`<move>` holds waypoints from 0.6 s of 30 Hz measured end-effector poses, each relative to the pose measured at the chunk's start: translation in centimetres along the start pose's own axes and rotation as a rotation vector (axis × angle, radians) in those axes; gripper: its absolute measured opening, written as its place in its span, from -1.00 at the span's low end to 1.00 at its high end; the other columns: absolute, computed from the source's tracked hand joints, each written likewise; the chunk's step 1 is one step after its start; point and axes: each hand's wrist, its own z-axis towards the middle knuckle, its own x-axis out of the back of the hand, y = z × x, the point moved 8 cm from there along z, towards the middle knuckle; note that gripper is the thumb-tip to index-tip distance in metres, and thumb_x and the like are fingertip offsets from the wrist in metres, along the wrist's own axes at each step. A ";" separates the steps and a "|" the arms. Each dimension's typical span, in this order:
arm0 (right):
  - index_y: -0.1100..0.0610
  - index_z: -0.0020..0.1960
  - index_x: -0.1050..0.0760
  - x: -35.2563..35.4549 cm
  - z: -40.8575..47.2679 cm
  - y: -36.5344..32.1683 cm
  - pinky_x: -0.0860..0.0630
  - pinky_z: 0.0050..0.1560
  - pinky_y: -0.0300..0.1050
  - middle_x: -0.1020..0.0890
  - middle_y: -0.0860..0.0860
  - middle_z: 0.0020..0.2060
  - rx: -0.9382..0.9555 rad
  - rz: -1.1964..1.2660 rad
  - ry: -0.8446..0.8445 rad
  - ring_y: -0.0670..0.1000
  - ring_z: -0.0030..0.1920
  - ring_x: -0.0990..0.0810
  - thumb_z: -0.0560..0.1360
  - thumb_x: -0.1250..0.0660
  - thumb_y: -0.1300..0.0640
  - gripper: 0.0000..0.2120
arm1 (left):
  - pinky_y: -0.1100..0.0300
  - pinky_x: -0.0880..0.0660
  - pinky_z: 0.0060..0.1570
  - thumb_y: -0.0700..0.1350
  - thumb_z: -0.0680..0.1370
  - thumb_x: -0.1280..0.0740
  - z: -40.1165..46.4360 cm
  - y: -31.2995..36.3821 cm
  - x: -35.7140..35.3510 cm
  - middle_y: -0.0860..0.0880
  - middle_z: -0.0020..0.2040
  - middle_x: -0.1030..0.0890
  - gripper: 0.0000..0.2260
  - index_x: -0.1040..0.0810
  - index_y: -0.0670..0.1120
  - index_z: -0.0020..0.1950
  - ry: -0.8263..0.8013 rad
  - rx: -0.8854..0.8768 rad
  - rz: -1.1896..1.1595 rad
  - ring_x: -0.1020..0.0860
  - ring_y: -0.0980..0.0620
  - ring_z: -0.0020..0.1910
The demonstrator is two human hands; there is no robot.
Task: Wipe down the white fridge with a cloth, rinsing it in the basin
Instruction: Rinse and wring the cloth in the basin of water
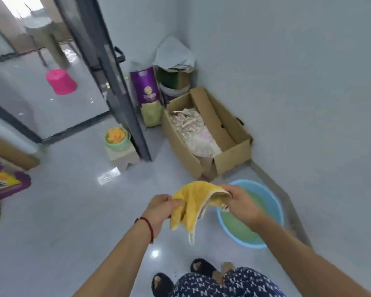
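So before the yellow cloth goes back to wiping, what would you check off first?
1. Both hands hold the cloth: ok. The left hand and right hand each grip an end of the yellow cloth.
2. Cloth spread for wiping: not ok, it hangs bunched and folded between the hands.
3. Cloth wrung out: cannot tell, no drips are visible.
4. Basin within reach: ok. The blue basin sits on the floor just beyond the right hand, holding water.
5. Rinse water clean: cannot tell, it looks greenish.
6. Floor safe underfoot: cannot tell, the tiles are shiny around the slippers.
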 end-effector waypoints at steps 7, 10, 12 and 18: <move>0.10 -0.03 -0.74 7.8 -5.0 7.2 -0.64 0.02 0.03 -0.74 0.04 -0.15 -0.126 0.357 0.320 0.06 -0.08 -0.66 0.50 -0.21 0.55 -0.54 | 0.16 -0.43 -0.18 -0.07 0.54 -0.44 2.4 6.8 -9.3 -0.05 -0.15 -0.62 -0.89 -0.55 -0.05 -0.10 -0.296 -0.185 0.460 -0.56 0.01 -0.17; 0.21 0.36 -0.59 11.4 -6.6 10.0 -0.43 0.40 0.15 -0.61 0.12 0.36 -0.035 0.664 0.137 0.12 0.42 -0.53 0.54 -0.10 0.35 -0.52 | 0.02 -0.55 0.07 -0.22 0.55 -0.44 2.8 7.5 -14.4 -0.08 0.13 -0.70 -0.72 -0.62 0.03 0.23 -0.548 -0.107 0.399 -0.66 -0.08 0.10; 0.22 0.42 -0.52 13.7 -6.7 14.0 -0.44 0.37 0.23 -0.54 0.16 0.43 -0.098 0.950 0.166 0.23 0.48 -0.45 0.51 -0.27 -0.04 -0.44 | -0.11 -0.52 0.21 -0.31 0.53 -0.43 3.2 6.8 -18.3 -0.07 0.23 -0.67 -0.53 -0.56 0.10 0.36 -0.707 0.041 0.362 -0.63 -0.11 0.22; 0.16 0.33 -0.58 11.7 -2.1 25.5 -0.63 0.18 0.11 -0.73 0.14 0.14 -0.591 0.952 0.231 0.17 0.16 -0.71 0.60 -0.40 -0.11 -0.56 | 0.12 -0.62 -0.13 -0.36 0.50 -0.47 11.0 3.9 -29.2 -0.13 0.24 -0.65 -0.41 -0.50 0.13 0.41 -0.704 0.197 0.724 -0.69 -0.04 0.07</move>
